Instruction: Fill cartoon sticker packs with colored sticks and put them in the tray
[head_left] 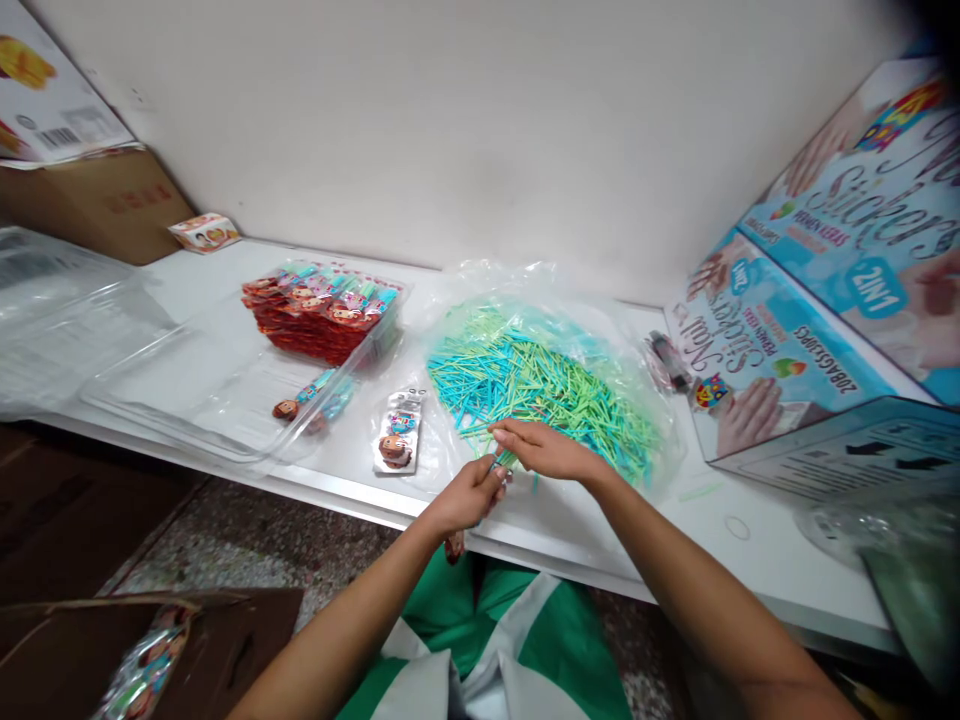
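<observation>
A heap of thin blue and green sticks [540, 385] lies on a spread clear plastic bag on the white table [750, 530]. My left hand [472, 492] is closed at the heap's near edge, pinching a few sticks between its fingers. My right hand [541, 447] lies just above it with fingers curled together over the sticks at the heap's front edge. Both hands touch at the fingertips. A small packet with a cartoon face [397, 433] lies left of the hands.
A clear plastic tray [187, 385] holds a stack of red packets [319, 310] and one loose packet [315, 395]. Blue sticker boxes [840, 290] stand at right. Cardboard boxes [97, 200] sit at far left. More clear plastic [52, 300] lies at left.
</observation>
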